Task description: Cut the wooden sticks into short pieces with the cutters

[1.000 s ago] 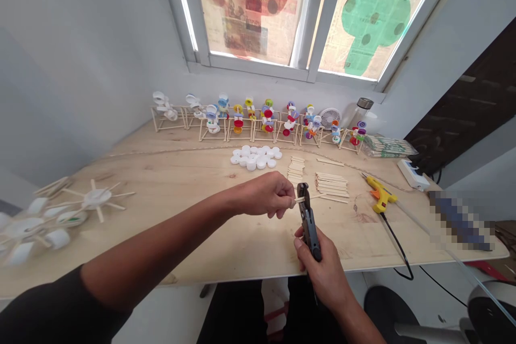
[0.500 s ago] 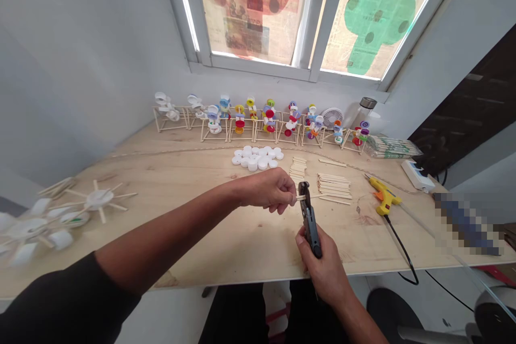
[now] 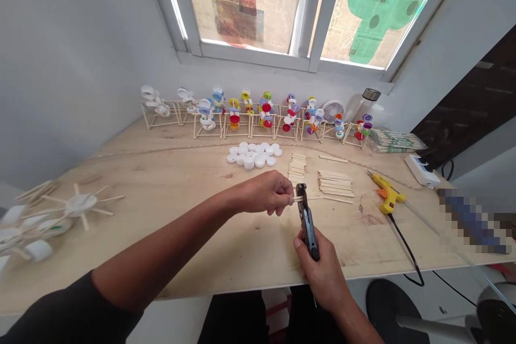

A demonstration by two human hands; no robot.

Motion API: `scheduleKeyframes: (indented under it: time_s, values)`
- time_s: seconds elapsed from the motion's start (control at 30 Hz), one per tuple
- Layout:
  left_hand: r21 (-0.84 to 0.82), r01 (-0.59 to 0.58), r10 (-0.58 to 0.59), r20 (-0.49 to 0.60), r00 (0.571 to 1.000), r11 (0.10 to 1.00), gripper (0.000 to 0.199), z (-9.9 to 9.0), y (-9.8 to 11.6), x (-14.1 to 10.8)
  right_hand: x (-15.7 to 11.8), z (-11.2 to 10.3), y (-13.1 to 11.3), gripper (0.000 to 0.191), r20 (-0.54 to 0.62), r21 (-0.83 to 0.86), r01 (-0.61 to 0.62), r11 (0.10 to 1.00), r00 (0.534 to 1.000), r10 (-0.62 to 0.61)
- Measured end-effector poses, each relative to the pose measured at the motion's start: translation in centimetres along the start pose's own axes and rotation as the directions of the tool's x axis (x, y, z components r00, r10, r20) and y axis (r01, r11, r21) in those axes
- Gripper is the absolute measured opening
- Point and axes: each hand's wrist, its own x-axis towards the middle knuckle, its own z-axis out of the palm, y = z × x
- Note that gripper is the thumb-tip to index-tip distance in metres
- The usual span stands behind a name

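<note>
Plywood table (image 3: pixel 201 258), wooden stick (image 3: pixel 297 199), dark cutters (image 3: pixel 308 231)

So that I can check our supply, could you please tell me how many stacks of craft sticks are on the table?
2: a narrow stack behind the cutters, and a wider stack to its right. A plastic-wrapped bundle lies further back.

Between the left fingers (image 3: pixel 283 199) sits a pale, matt wooden stick (image 3: pixel 312 198). Just beside them, the cutters (image 3: pixel 307 226) show dark metal jaws and black plastic grips. Beyond the fingers, the surface (image 3: pixel 173 183) is rough, unpainted plywood, the caps (image 3: pixel 252 155) smooth white plastic, and the glue gun (image 3: pixel 387 193) glossy yellow plastic.
</note>
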Motion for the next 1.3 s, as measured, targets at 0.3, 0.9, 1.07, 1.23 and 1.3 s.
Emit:
scheduleKeyframes:
  time_s: [0.3, 0.9, 1.07, 1.23, 1.3]
  values:
    - [-0.053, 0.053, -0.051, 0.038, 0.998, 0.997, 0.017, -0.4, -0.6, 0.4, 0.5, -0.1, -0.3, 0.02, -0.002, -0.03, -0.002, 1.0, 1.0, 0.002]
    - [-0.581, -0.101, -0.164, -0.386, 0.908, 0.807, 0.024, 3.2, -2.9, -1.5, 0.2, 0.3, 0.6, 0.021, -0.021, 0.04, -0.002, 0.999, 1.0, 0.003]
    - [-0.874, -0.164, -0.234, -0.296, 0.926, 0.456, 0.03, 4.6, -4.2, -1.2, 0.3, 0.3, 0.7, 0.022, -0.007, 0.044, -0.016, 0.999, 1.0, 0.016]
    - [-0.895, -0.251, -0.241, -0.353, 0.904, 0.369, 0.019, 5.5, -3.7, -1.0, 0.3, 0.3, 0.9, 0.021, 0.009, 0.032, -0.017, 0.999, 1.0, 0.016]
    - [-0.852, -0.261, -0.257, -0.406, 0.877, 0.454, 0.023, 5.9, -3.3, -0.9, 0.3, 0.3, 0.9, 0.02, 0.014, 0.03, -0.011, 0.999, 1.0, 0.01]
